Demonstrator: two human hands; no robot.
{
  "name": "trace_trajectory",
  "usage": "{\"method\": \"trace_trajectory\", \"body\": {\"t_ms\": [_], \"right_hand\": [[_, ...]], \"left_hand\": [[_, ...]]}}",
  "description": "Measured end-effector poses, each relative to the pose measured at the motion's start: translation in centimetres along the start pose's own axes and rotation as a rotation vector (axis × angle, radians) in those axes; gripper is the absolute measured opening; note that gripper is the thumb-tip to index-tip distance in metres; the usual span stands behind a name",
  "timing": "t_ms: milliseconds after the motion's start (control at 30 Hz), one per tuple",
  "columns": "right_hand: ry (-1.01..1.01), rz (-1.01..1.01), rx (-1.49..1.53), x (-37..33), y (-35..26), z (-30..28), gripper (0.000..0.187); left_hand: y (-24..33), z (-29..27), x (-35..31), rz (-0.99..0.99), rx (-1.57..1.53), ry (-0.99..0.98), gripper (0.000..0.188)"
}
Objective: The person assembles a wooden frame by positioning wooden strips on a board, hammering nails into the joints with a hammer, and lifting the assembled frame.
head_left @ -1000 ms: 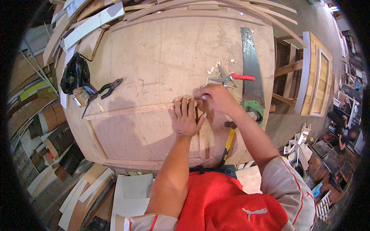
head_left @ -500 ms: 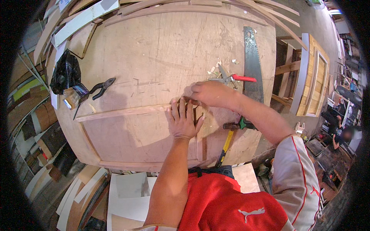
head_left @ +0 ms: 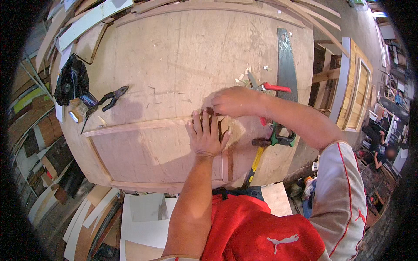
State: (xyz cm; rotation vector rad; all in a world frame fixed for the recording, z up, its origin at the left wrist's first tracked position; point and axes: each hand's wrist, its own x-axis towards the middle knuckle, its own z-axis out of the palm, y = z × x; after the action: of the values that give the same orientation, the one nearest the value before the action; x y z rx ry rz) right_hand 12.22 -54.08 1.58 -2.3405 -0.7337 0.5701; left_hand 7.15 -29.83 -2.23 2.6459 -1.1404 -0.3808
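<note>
A light wooden frame (head_left: pixel 139 124) lies on the plywood worktop (head_left: pixel 174 52) in front of me. My left hand (head_left: pixel 205 134) rests flat, fingers spread, across the frame's far rail near its right end. Just beyond that rail, my right hand (head_left: pixel 235 102) is closed with curled fingers, close to my left fingertips. Whatever it pinches is hidden under the fingers. Red-handled cutters (head_left: pixel 275 88) lie right beside my right hand. A handsaw (head_left: pixel 286 65) with a green handle passes under my right forearm. Nearer to me is a hammer (head_left: pixel 256 164) with a yellow and black handle.
At the left of the worktop lie dark pliers (head_left: pixel 115 96), a black plastic bag (head_left: pixel 72 80) and a small clear packet (head_left: pixel 77 109). Wood strips (head_left: pixel 209 8) line the far edge. A panelled wooden piece (head_left: pixel 353 82) stands at the right. Another person (head_left: pixel 383 150) is far right.
My right hand has shifted slightly left, and its forearm has moved up and away, uncovering more of the saw's green handle. My left hand stays in place.
</note>
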Motion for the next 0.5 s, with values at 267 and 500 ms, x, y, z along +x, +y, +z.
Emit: {"method": "trace_trajectory", "body": {"t_ms": [267, 500], "right_hand": [[0.016, -0.047, 0.105, 0.5, -0.4, -0.8, 0.026], [-0.11, 0.128, 0.243, -1.1, -0.9, -1.4, 0.015]], "left_hand": [[-0.1, 0.0, -0.1, 0.0, 0.022, -0.014, 0.082], [0.1, -0.2, 0.1, 0.006, 0.034, 0.002, 0.082]]}}
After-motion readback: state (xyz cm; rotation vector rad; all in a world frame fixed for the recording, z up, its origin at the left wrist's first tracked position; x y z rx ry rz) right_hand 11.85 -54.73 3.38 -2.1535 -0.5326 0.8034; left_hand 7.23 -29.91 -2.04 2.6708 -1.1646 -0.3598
